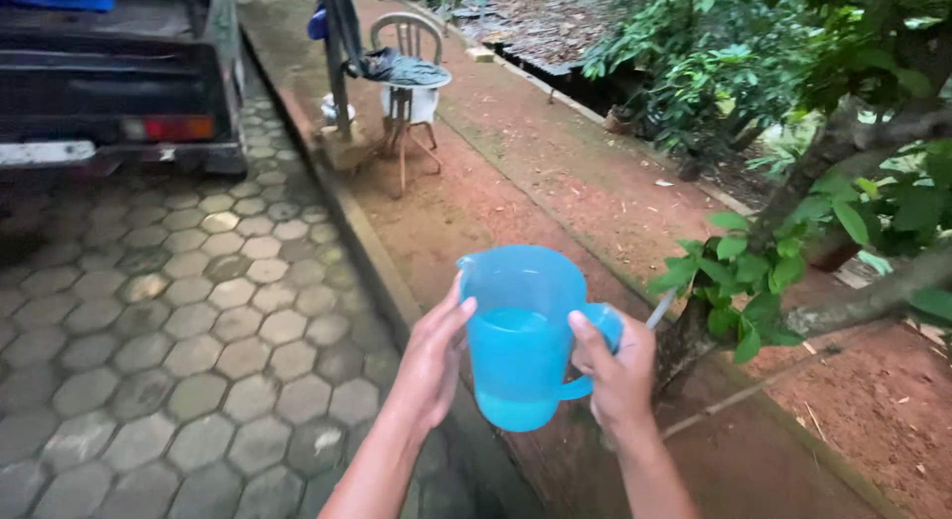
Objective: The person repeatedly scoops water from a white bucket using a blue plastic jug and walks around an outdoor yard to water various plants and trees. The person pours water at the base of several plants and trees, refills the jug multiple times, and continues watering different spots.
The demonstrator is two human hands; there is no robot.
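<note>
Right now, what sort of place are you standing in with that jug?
Most likely a home yard or driveway outdoors. Hexagonal paving stones run beside a red earth path, a parked vehicle sits ahead, and a leafy tree stands at right. Both hands, left hand and right hand, hold a blue jug of water.

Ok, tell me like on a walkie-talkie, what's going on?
Left hand steadies blue jug. Right hand grips handle. Water inside. Tree close ahead.

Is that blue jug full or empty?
Partly full: through the translucent wall of the blue jug, held upright, a liquid line shows roughly halfway up.
</note>
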